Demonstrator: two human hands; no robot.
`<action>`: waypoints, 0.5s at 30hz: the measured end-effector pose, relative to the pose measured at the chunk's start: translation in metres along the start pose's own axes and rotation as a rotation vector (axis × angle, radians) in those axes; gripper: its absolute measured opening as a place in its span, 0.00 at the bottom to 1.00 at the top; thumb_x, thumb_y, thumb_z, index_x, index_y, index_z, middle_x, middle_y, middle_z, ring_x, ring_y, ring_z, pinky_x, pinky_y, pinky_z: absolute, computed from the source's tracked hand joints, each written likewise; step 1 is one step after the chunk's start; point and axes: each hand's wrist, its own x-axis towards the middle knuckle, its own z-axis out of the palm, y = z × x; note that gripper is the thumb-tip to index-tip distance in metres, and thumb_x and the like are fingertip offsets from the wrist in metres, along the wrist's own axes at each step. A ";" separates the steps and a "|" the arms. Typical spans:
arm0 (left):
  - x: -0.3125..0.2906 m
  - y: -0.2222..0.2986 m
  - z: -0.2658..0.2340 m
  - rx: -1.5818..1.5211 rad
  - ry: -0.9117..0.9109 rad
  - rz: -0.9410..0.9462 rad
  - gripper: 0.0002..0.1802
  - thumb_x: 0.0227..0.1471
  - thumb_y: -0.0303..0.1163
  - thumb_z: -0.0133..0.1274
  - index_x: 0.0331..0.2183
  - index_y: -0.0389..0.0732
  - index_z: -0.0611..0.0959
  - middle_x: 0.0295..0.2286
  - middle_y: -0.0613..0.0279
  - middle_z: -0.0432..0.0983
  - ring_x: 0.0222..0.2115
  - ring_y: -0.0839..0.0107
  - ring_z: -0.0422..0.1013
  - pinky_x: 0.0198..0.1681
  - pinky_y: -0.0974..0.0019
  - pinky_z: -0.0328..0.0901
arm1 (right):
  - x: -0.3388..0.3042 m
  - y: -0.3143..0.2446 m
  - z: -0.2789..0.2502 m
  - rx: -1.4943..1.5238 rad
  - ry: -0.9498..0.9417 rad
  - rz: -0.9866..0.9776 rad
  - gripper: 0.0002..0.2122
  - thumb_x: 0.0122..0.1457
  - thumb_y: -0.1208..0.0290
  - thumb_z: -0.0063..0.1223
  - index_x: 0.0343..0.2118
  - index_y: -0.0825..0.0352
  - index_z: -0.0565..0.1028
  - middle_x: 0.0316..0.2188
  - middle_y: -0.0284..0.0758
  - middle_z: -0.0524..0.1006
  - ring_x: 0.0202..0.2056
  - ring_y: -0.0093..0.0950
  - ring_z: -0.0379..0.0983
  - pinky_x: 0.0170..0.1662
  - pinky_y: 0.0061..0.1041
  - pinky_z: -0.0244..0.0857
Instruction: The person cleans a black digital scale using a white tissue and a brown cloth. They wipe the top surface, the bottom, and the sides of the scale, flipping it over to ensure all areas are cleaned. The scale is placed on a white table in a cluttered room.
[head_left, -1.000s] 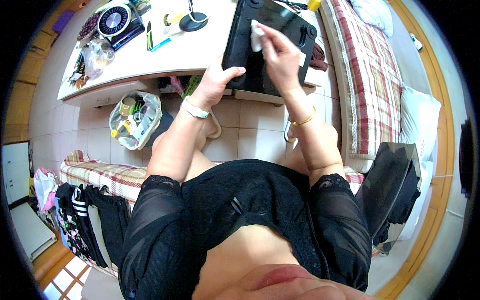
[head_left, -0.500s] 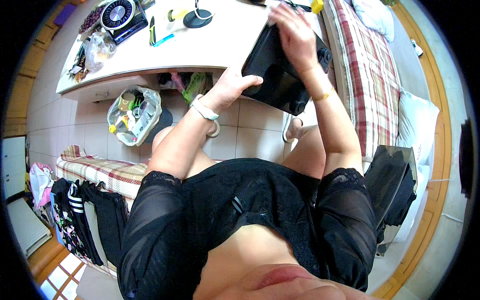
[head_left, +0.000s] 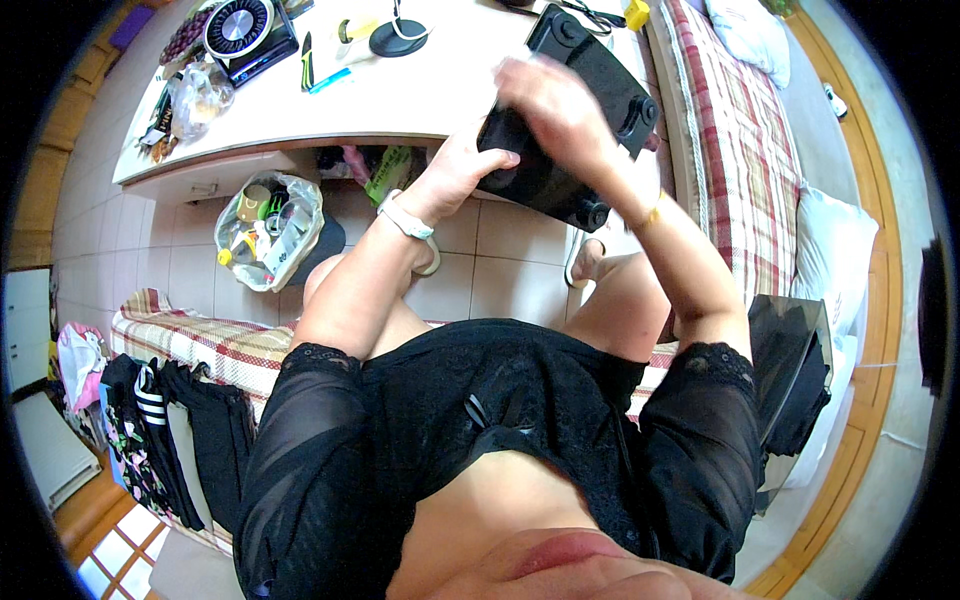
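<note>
Fingers of left hand clamp black slab; right hand arched, fingers too blurred to tell.

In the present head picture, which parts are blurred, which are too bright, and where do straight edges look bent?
Head view: the right hand is blurred, while the left hand on the black panel looks sharper; head view: the white table top looks nearly washed out; head view: the wooden trim bends near the rim.
</note>
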 end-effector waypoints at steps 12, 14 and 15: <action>0.006 0.000 0.007 0.005 -0.062 0.023 0.33 0.50 0.25 0.57 0.58 0.30 0.71 0.48 0.58 0.76 0.45 0.73 0.72 0.53 0.68 0.66 | 0.041 0.049 -0.066 0.071 0.477 0.640 0.13 0.62 0.81 0.48 0.47 0.69 0.79 0.35 0.46 0.82 0.33 0.37 0.79 0.40 0.31 0.71; 0.001 0.005 0.003 0.008 -0.010 0.053 0.31 0.50 0.26 0.57 0.56 0.30 0.73 0.46 0.60 0.76 0.43 0.74 0.71 0.52 0.70 0.65 | 0.026 0.029 -0.031 -0.146 0.255 0.346 0.18 0.60 0.83 0.49 0.51 0.60 0.78 0.54 0.38 0.77 0.55 0.36 0.74 0.57 0.34 0.69; 0.001 0.007 0.006 -0.011 0.007 0.091 0.28 0.51 0.26 0.57 0.54 0.30 0.74 0.44 0.62 0.76 0.42 0.75 0.70 0.50 0.72 0.65 | 0.009 0.031 -0.017 -0.151 0.282 0.328 0.18 0.61 0.83 0.49 0.53 0.58 0.77 0.55 0.39 0.76 0.57 0.36 0.73 0.59 0.33 0.68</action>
